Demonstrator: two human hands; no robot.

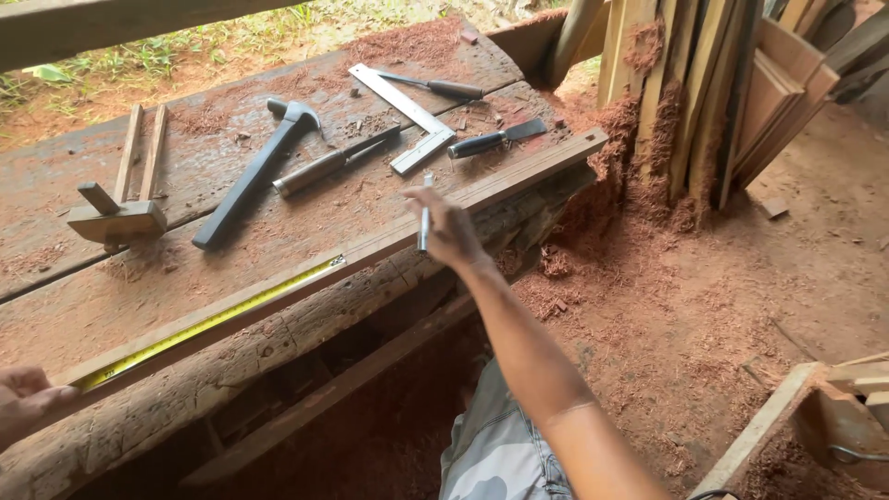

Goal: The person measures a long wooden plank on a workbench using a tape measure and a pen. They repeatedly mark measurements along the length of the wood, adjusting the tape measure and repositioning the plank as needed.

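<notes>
You're measuring: your left hand (23,400) pins the yellow tape (208,324) on the strip (389,243), your right hand (449,227) grasps a pencil (425,215); now mark carefully.

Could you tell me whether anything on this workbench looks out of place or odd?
Nothing is damaged. Red sawdust is heaped against the leaning boards and strewn over the bench. The tools lie loose and askew.
</notes>
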